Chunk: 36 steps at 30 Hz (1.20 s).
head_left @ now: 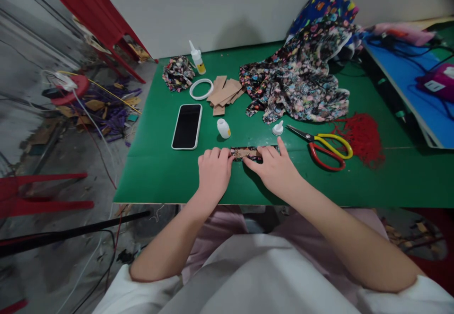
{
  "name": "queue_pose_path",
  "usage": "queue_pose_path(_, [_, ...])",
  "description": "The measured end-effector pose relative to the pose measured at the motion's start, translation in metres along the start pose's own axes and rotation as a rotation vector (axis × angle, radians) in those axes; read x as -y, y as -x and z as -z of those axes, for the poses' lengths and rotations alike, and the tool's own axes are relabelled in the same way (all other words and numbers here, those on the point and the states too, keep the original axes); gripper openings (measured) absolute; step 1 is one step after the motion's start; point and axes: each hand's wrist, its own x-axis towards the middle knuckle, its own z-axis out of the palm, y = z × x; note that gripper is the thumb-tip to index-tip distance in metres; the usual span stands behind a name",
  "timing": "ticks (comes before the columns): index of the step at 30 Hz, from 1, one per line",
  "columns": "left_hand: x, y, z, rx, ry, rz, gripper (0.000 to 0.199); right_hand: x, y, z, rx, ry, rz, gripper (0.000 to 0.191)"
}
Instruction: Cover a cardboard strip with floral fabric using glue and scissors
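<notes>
A tan cardboard strip with dark floral fabric folded along its edges (244, 152) lies flat near the table's front edge. My left hand (214, 168) pinches its left end, fingers closed. Over the right part, my right hand (275, 170) grips the fabric edge between thumb and fingers, hiding some of the strip. Just beyond the strip stands an uncapped white glue bottle (223, 128). Its white nozzle cap (278, 128) sits by itself to the right. Scissors with one yellow and one red handle (321, 146) lie right of my right hand.
A phone (187, 127), a white ring (201, 89), cardboard strips (225, 92), a second glue bottle (197, 58) and a fabric scrunchie (178, 74) are on the left. Floral cloth (301, 77) is heaped behind; red threads (363, 139) and a blue board (418, 91) are right.
</notes>
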Motion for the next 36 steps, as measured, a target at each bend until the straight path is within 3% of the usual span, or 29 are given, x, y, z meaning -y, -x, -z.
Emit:
queue_pose_path(5, [-0.001, 0.010, 0.006, -0.073, 0.049, -0.012, 0.024, 0.000, 0.000, 0.000, 0.006, -0.013, -0.008, 0.034])
queue_pose_path(8, [-0.008, 0.025, 0.009, -0.089, 0.133, -0.154, 0.028, 0.000, 0.000, 0.000, 0.014, -0.009, -0.012, 0.034])
queue_pose_path(12, [-0.018, 0.041, 0.003, -0.025, 0.197, -0.323, 0.033, 0.000, 0.000, 0.001, 0.019, 0.004, -0.009, 0.033])
queue_pose_path(16, [-0.019, 0.041, -0.003, -0.003, 0.187, -0.310, 0.038, -0.001, 0.000, 0.002, 0.023, -0.006, -0.013, 0.033])
queue_pose_path(25, [-0.017, 0.035, 0.002, 0.063, 0.169, -0.292, 0.036, -0.009, 0.000, 0.001, 0.021, -0.087, 0.000, 0.035])
queue_pose_path(31, [-0.019, 0.032, 0.001, 0.014, 0.127, -0.292, 0.040, -0.034, -0.004, -0.003, -0.119, -0.359, 0.002, 0.029])
queue_pose_path(36, [-0.021, 0.028, 0.002, -0.009, 0.096, -0.300, 0.036, -0.045, -0.006, -0.005, -0.207, -0.383, -0.074, 0.027])
